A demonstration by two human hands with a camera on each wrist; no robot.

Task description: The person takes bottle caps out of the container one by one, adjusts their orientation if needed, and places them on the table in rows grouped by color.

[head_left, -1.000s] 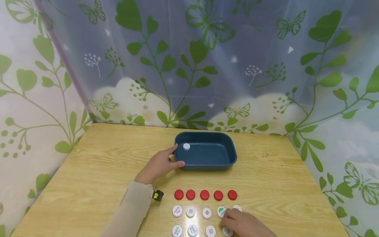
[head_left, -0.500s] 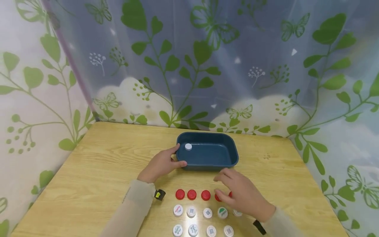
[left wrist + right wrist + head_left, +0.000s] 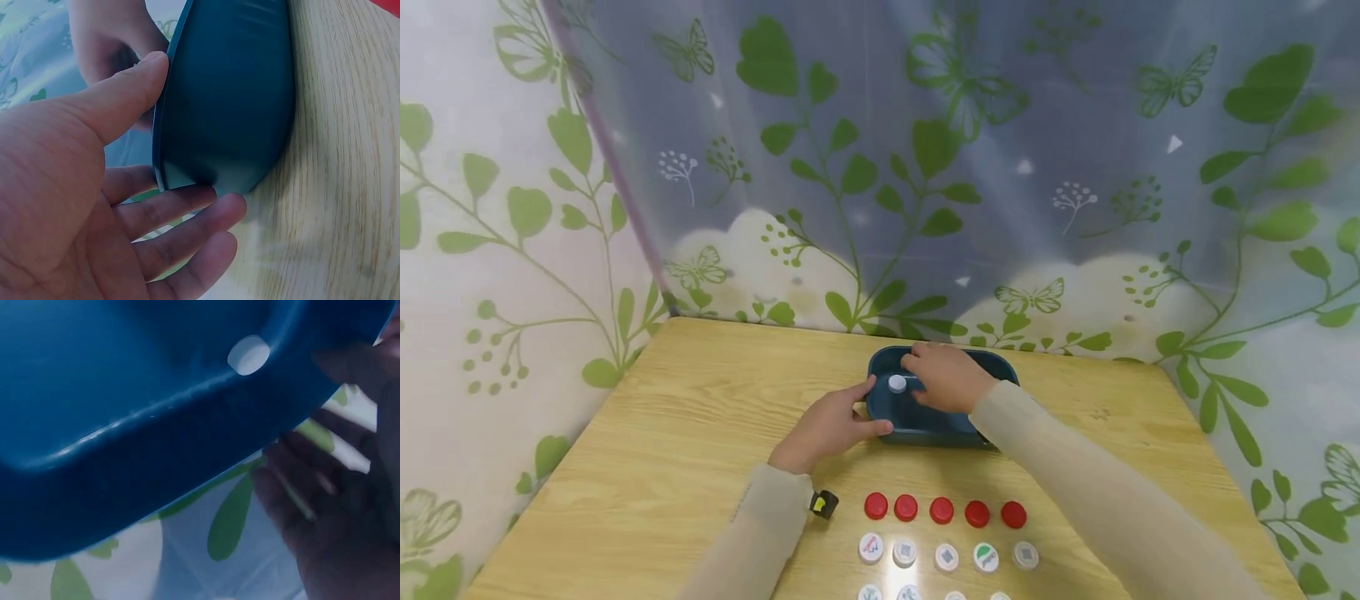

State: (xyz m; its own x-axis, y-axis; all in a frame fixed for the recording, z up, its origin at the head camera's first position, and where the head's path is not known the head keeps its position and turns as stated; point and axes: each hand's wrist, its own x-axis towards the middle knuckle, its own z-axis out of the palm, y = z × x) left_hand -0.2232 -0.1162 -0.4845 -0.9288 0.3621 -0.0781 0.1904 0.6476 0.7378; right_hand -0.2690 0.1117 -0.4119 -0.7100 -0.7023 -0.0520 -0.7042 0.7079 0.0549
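Observation:
A dark blue plastic tub (image 3: 951,437) stands at the back of the table. My left hand (image 3: 831,427) grips its left end, the thumb at the front corner and the fingers along the outside wall. In the left wrist view the thumb touches the rim and the other fingers lie against the wall. Inside the tub, near its left end, lies one white bottle cap (image 3: 897,383). My right hand (image 3: 951,377) is over the tub, fingertips just right of that cap. In the right wrist view its fingers are spread apart, with nothing seen between them.
In front of the tub, a row of several red bottle caps (image 3: 942,510) lies on the wooden table (image 3: 722,392). Nearer are two rows of white caps (image 3: 946,557), the closest cut off by the frame edge. A leaf-patterned curtain (image 3: 850,167) hangs behind.
My right hand has moved from the near rows of caps, forward over the red row, to above the tub. The left hand keeps its hold on the tub. The head view has shifted slightly.

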